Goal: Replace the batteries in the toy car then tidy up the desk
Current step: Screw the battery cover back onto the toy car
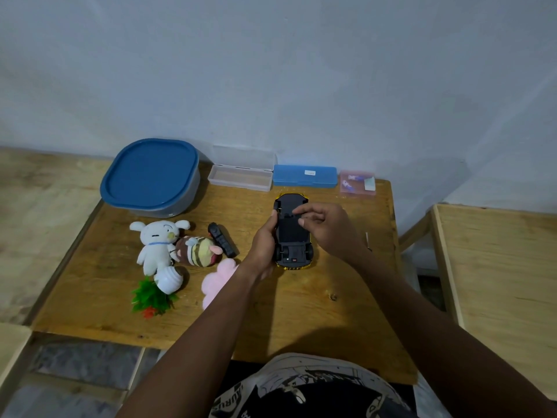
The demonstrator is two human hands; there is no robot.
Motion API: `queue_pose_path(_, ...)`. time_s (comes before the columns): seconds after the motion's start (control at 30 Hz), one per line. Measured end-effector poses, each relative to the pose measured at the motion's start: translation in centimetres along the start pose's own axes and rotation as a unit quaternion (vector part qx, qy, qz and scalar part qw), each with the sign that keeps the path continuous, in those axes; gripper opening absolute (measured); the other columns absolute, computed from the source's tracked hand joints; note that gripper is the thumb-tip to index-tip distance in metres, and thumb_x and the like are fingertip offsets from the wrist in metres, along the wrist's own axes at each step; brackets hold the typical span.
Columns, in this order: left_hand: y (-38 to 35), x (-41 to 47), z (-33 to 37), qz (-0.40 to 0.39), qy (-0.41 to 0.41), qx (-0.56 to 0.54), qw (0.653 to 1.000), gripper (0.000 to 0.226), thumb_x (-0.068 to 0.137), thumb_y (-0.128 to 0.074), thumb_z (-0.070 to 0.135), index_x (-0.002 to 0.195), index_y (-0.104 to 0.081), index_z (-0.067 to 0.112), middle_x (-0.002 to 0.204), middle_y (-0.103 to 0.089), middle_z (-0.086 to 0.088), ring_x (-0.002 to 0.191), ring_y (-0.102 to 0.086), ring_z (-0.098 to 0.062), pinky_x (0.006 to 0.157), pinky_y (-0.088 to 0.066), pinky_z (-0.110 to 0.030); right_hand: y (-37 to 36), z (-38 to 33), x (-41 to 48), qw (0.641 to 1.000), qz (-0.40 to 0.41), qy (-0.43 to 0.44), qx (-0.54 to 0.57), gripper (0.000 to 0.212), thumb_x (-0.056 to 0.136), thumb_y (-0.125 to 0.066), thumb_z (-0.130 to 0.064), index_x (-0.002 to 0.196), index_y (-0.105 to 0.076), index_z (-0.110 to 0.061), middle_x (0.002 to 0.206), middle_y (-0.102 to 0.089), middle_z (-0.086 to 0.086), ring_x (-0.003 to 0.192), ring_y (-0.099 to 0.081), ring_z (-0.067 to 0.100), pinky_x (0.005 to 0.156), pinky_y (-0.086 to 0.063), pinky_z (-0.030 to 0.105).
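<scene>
Upturned toy car (292,236) clasped along one side by left hand (265,241); right hand (330,227) fingers (303,211) curled onto its underside, hold indiscernible. Risk: weak pinch, part dropping below fingers onto worktop (301,297).

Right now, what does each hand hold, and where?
The left hand holds the upturned car by its side. The right hand touches its underside; whether it pinches anything cannot be told.
</scene>
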State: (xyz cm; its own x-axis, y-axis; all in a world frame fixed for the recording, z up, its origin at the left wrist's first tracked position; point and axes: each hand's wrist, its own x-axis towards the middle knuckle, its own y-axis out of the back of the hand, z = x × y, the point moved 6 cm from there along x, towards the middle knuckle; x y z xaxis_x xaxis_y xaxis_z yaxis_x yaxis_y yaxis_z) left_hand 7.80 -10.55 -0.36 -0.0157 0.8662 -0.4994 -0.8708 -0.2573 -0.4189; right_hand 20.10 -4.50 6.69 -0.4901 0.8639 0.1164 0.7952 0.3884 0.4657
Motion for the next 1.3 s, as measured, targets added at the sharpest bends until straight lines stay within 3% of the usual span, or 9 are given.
queue_pose_path(0.27, -0.3, 0.0, 0.2, -0.009, -0.006, -0.002, 1.000, 0.056, 0.106, -0.027, 0.052, 0.135, -0.059, 0.015, 0.123, -0.069, -0.020, 0.103, -0.069, -0.032, 0.086, -0.058, -0.044, 0.1, 0.2, -0.1, 1.000, 0.016, -0.010, -0.018, 0.020, 0.088, -0.068, -0.008, 0.106, -0.075, -0.012, 0.085, -0.073, -0.002, 0.073, -0.066, 0.003, 0.066, -0.051, 0.013)
queue_pose_path(0.37, -0.5, -0.1, 0.2, -0.018, -0.008, -0.007, 1.000, 0.052, 0.106, -0.028, 0.051, 0.133, -0.059, 0.019, 0.119, -0.070, -0.018, 0.102, -0.069, -0.031, 0.086, -0.058, -0.046, 0.1, 0.3, -0.2, 0.997, 0.049, 0.006, -0.060, 0.022, 0.085, -0.072, -0.012, 0.106, -0.075, -0.016, 0.086, -0.068, -0.002, 0.060, -0.053, 0.007, 0.058, -0.042, 0.009)
queue_pose_path(0.47, -0.6, -0.1, 0.1, -0.013, -0.008, 0.000, 1.000, 0.052, 0.105, -0.033, 0.051, 0.134, -0.058, 0.017, 0.117, -0.071, -0.018, 0.100, -0.070, -0.031, 0.083, -0.058, -0.045, 0.1, 0.3, -0.5, 0.993, 0.080, 0.007, -0.086, 0.026, 0.083, -0.075, -0.017, 0.109, -0.074, -0.018, 0.089, -0.055, -0.001, 0.062, -0.046, 0.006, 0.059, -0.041, 0.010)
queue_pose_path(0.67, -0.2, 0.5, -0.5, 0.033, -0.023, 0.046, 0.998, 0.044, 0.101, -0.050, 0.048, 0.134, -0.057, 0.019, 0.125, -0.067, -0.020, 0.114, -0.066, -0.039, 0.098, -0.051, -0.062, -0.2, 1.2, -1.5, 0.988, 0.112, -0.041, -0.098, 0.040, 0.083, -0.076, -0.022, 0.122, -0.067, -0.022, 0.102, -0.046, 0.004, 0.073, -0.042, 0.002, 0.064, -0.038, 0.008)
queue_pose_path(0.77, -0.2, 0.7, -0.9, 0.044, -0.016, 0.055, 0.997, 0.041, 0.102, -0.051, 0.045, 0.132, -0.058, 0.019, 0.125, -0.067, -0.019, 0.113, -0.067, -0.039, 0.096, -0.052, -0.063, -0.3, 2.4, -2.1, 0.985, 0.132, -0.091, -0.059, 0.059, 0.083, -0.076, -0.023, 0.137, -0.052, -0.024, 0.112, -0.046, 0.003, 0.080, -0.052, 0.007, 0.066, -0.044, 0.007)
queue_pose_path(0.9, -0.6, 0.7, -1.5, 0.049, -0.010, 0.055, 0.997, 0.036, 0.104, -0.049, 0.038, 0.134, -0.057, 0.020, 0.123, -0.069, -0.015, 0.111, -0.068, -0.035, 0.094, -0.056, -0.054, -1.2, 4.9, -2.9, 0.971, 0.117, -0.196, 0.073, 0.071, 0.085, -0.074, -0.025, 0.146, -0.037, -0.026, 0.126, -0.053, 0.007, 0.101, -0.058, 0.011, 0.065, -0.050, 0.014)
queue_pose_path(1.0, -0.5, 0.8, -2.4, 0.048, 0.000, 0.065, 0.997, 0.035, 0.105, -0.048, 0.036, 0.134, -0.056, 0.019, 0.123, -0.069, -0.014, 0.110, -0.068, -0.033, 0.091, -0.058, -0.050, -1.5, 5.7, -3.9, 0.957, 0.108, -0.236, 0.132, 0.070, 0.087, -0.072, -0.024, 0.147, -0.036, -0.026, 0.124, -0.054, 0.009, 0.104, -0.057, 0.011, 0.065, -0.048, 0.014)
queue_pose_path(1.13, -0.3, 1.2, -4.0, 0.067, 0.014, 0.076, 0.995, 0.036, 0.105, -0.049, 0.035, 0.136, -0.056, 0.017, 0.124, -0.069, -0.015, 0.109, -0.068, -0.033, 0.092, -0.057, -0.050, -2.0, 6.8, -5.0, 0.942, 0.108, -0.276, 0.157, 0.067, 0.088, -0.071, -0.025, 0.145, -0.037, -0.033, 0.118, -0.053, -0.001, 0.098, -0.055, 0.001, 0.063, -0.046, 0.016)
queue_pose_path(1.3, -0.3, 1.4, -5.7, 0.068, 0.025, 0.088, 0.994, 0.036, 0.105, -0.049, 0.034, 0.134, -0.057, 0.015, 0.123, -0.069, -0.016, 0.106, -0.069, -0.033, 0.088, -0.057, -0.047, -2.4, 8.8, -6.4, 0.921, 0.114, -0.320, 0.189, 0.066, 0.086, -0.073, -0.026, 0.140, -0.039, -0.040, 0.110, -0.057, -0.004, 0.097, -0.060, 0.007, 0.063, -0.052, 0.023)
